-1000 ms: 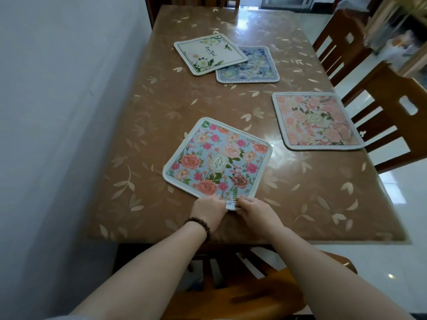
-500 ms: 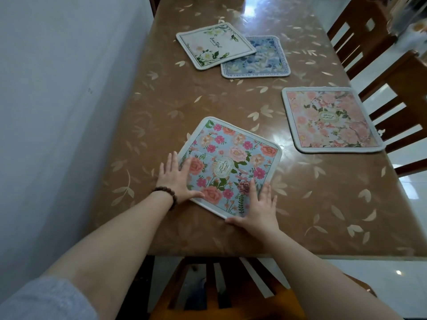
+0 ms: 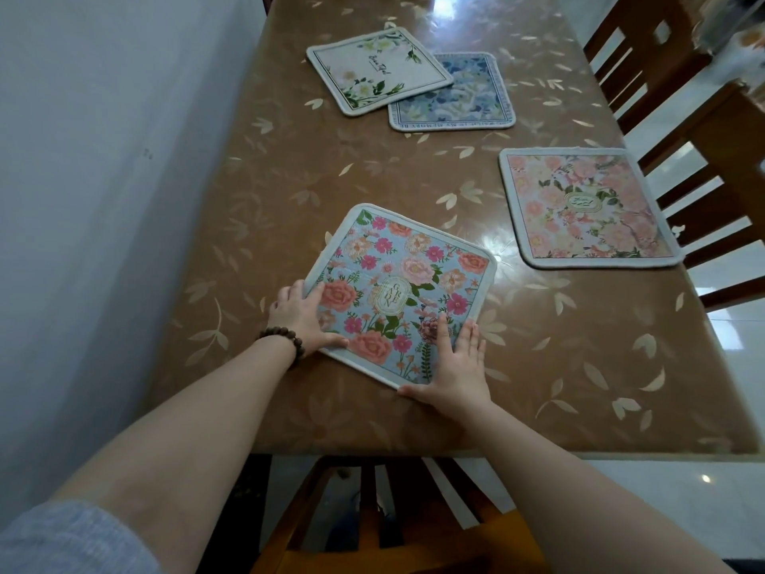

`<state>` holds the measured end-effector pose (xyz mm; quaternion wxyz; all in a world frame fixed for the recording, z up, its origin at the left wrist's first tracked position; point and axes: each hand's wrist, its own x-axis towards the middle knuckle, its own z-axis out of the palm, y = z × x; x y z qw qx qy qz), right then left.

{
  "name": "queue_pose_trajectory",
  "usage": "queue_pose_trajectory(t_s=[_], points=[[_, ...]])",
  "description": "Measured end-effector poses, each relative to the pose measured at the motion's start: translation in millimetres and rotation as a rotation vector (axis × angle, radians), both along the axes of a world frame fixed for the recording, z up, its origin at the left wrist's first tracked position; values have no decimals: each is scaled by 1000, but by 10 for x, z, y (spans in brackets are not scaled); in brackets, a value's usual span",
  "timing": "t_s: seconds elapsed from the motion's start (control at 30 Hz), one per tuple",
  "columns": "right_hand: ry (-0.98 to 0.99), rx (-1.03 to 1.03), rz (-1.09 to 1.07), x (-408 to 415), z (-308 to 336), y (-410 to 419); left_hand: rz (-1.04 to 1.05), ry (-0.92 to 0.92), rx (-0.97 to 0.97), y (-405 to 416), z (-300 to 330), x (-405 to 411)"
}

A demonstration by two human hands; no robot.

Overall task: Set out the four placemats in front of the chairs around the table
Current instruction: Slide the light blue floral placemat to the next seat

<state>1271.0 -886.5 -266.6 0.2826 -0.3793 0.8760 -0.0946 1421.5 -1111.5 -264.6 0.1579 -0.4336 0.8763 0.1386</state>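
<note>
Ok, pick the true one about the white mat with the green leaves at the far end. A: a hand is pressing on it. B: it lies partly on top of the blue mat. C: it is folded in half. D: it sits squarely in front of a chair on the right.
B: the white mat overlaps the near-left corner of the blue mat, flat, with neither hand on it.

A second ago both my hands pinched the near corner of the blue mat (image 3: 399, 292), close together. Since then they have spread apart and gone flat: my left hand (image 3: 300, 319) now presses the mat's left corner, fingers partly curled at its edge, and my right hand (image 3: 453, 366) lies palm down on its near-right edge. The mat has turned a little toward square with the table edge (image 3: 414, 451)
</note>
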Motion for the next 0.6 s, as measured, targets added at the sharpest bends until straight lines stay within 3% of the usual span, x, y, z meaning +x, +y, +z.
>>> queue_pose_trajectory(t_s=[0.37,0.6], points=[[26,100,172,-721,83,142,30,45,63,582,18,104],[-48,105,145,-973,66,188,38,130,47,898,-25,191]])
